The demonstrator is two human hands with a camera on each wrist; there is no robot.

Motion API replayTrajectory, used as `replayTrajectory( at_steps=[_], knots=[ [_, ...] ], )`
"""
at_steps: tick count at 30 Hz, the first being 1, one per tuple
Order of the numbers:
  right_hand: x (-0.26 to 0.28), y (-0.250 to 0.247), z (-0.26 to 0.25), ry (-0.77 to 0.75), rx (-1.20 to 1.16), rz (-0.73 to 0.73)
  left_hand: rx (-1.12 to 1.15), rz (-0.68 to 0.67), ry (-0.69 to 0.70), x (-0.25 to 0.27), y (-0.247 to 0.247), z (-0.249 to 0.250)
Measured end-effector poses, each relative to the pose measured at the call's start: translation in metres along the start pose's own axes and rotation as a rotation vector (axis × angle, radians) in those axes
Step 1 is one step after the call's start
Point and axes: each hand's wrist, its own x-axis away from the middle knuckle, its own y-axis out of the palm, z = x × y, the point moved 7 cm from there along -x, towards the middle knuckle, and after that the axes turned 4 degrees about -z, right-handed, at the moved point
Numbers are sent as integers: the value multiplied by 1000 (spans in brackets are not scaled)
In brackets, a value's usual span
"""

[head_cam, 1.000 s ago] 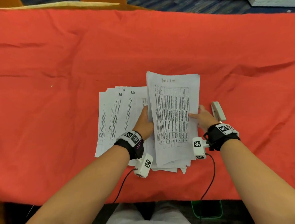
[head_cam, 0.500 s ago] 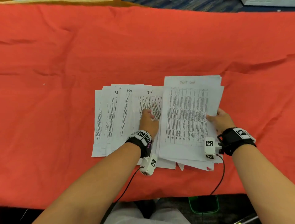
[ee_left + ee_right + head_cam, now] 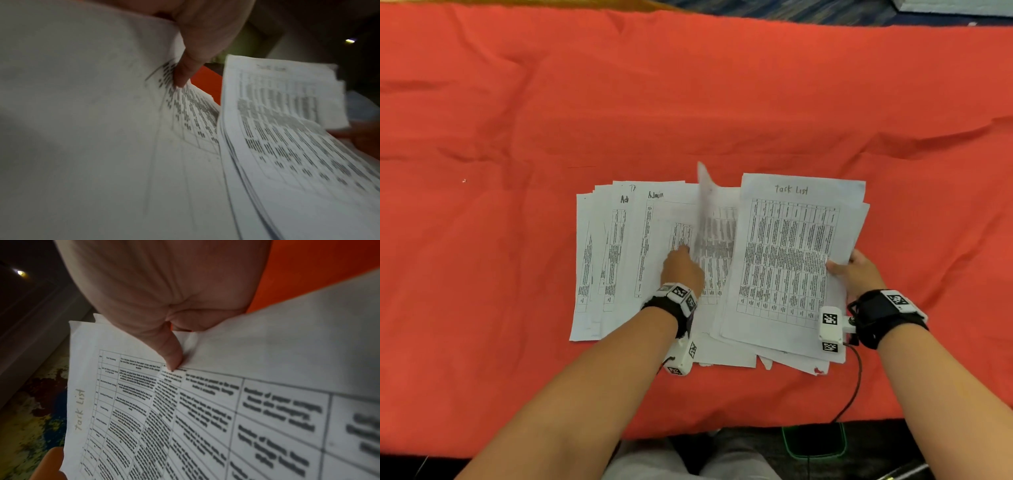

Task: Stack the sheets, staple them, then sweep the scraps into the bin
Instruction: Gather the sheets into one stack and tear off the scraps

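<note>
A: Which step?
B: Stacking; nothing stapled yet, I'd say. Right hand (image 3: 859, 272) grip was clamped on the Task List bundle (image 3: 787, 260), thumb on top, at 3 o'clock of the fanned sheets (image 3: 616, 260) on the tabletop (image 3: 688, 102). Left hand (image 3: 683, 270) grip pinched one loose sheet (image 3: 707, 202), edge raised toward 12.
A: Next?
B: Likely carry it onto the bundle, square edges.

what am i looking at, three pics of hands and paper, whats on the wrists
No machine: a person's two bare hands, with a small camera strapped to each wrist. The top-down picture comes from a head camera looking down; the other two look along each hand, very close up. On a red cloth lie printed sheets, fanned out. The right hand pinches a stack headed "Task List", thumb on top. The left hand is at a sheet that stands up, blurred; its grip is unclear.
</note>
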Motion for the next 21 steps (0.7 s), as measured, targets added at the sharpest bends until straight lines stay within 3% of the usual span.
replayTrajectory(
  at_steps=[3,7,11,17,19,21],
  knots=[
    [-1,7,-6,-17,68,-16,-158,43,105,7,2,5],
    [-2,20,-13,-40,82,-37,-248,138,26,5,-8,-18],
    [1,31,-21,-57,91,-53,-216,41,-150,3,-9,-45],
    [1,40,-28,-76,113,-74,-288,-21,-185,3,-14,-43],
    [2,42,-29,-64,110,-82,-220,-19,-154,3,-14,-40],
    [-3,43,-26,-50,92,-86,-4,4,-98,6,-17,-34]
  ],
)
